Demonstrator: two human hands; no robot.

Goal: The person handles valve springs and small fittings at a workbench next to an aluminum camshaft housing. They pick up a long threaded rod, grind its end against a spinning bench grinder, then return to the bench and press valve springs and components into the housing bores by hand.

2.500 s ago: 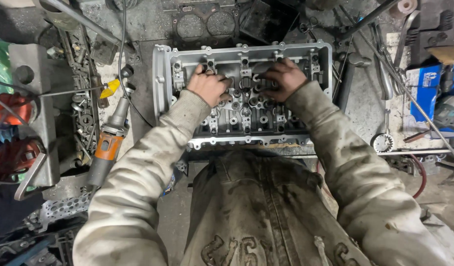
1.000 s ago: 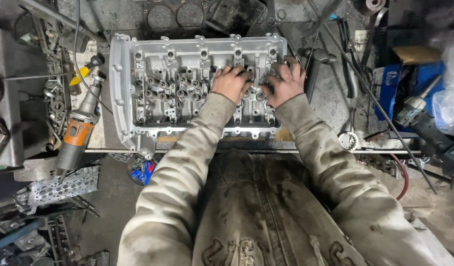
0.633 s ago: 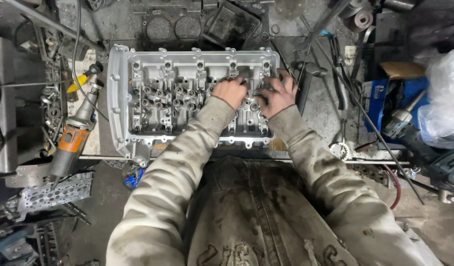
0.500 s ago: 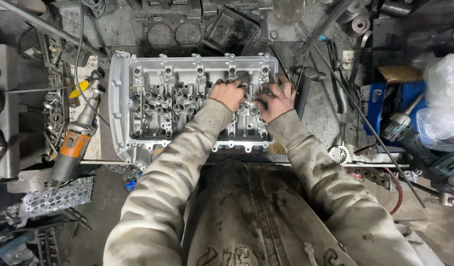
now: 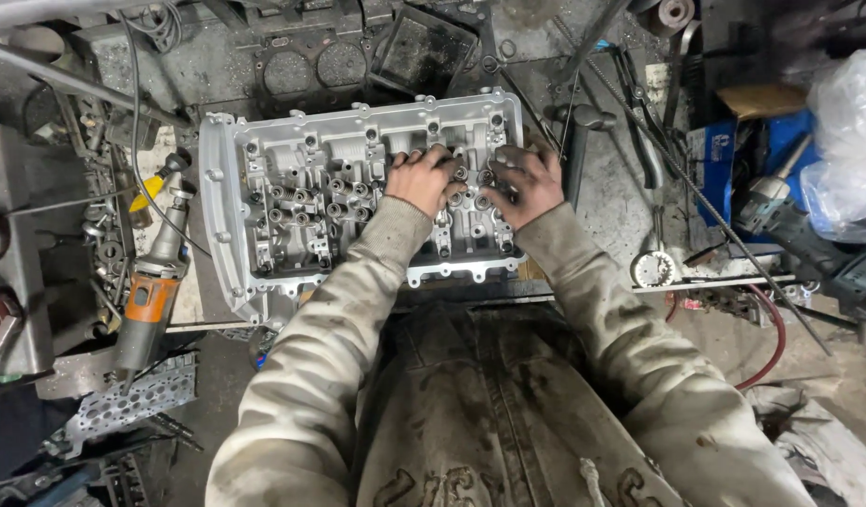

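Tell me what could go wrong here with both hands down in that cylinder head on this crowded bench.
Both the left hand and right hand press among the valve parts at the right end of the cylinder head; a small piece could slip and drop into a recess. The head's near edge sits close to the bench edge, so hard pushing might shift it. The orange-bodied grinder lies just left, its cable trailing across the bench, and could snag.

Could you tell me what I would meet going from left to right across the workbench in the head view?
Orange-bodied angle grinder → aluminium cylinder head → left hand → right hand → black-headed hammer → small toothed gear → blue box → clear plastic bag.
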